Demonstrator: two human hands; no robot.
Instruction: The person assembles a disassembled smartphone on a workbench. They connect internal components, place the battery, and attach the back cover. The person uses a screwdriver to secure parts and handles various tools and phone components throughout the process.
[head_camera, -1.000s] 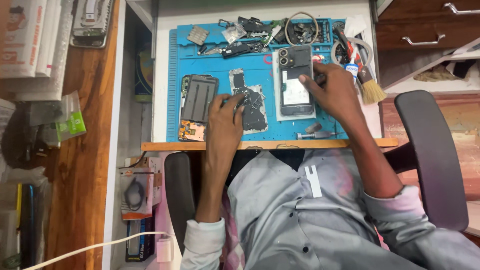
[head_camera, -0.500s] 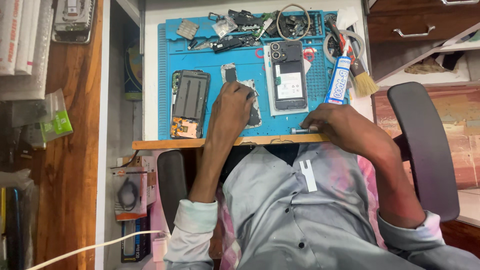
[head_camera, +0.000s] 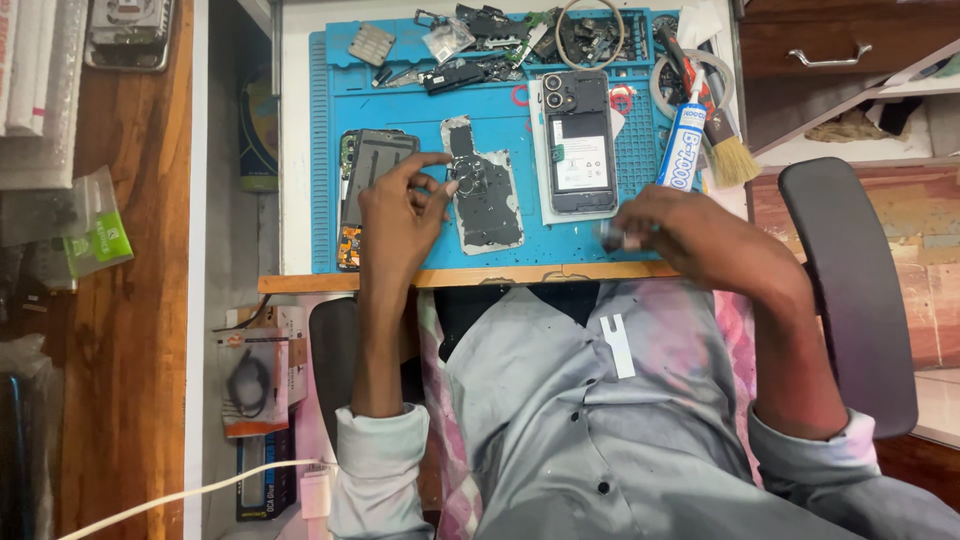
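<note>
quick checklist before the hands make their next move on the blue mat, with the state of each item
1. Left hand on the metal inner plate, fingertips touching it: ok.
2. Right hand grips a small object at the mat's front edge; what it is: cannot tell.
3. Open phone body lies flat on the blue mat, clear of both hands: ok.
4. Glue tube capped: cannot tell.
5. Brush hangs over the mat's right edge: not ok.
6. Screen assembly lies beside the left hand, partly covered: ok.

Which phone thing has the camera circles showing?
The black phone lying back-up on the white sheet, right of the other two; its camera rings sit at the top corner.
</note>
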